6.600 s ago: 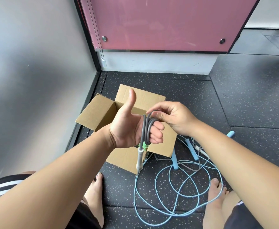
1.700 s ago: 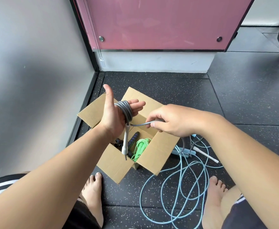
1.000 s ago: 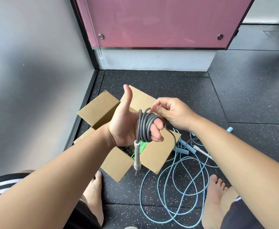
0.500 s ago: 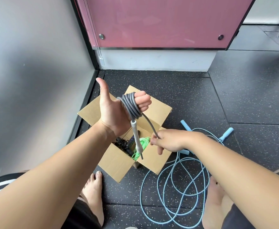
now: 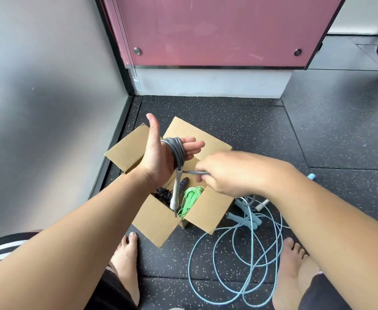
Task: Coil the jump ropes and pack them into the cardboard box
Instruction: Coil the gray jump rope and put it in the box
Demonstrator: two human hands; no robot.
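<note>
Your left hand, centre frame, is spread with the gray jump rope wound round it. Your right hand pinches the rope's loose strand over the cardboard box.

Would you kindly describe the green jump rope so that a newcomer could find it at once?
Below the pink panel, an open cardboard box stands on the dark speckled floor. Inside it, on the right, lies the green jump rope. It alone is bright green; the bundle beside it is black.

Ropes in box; another rope rightward.
</note>
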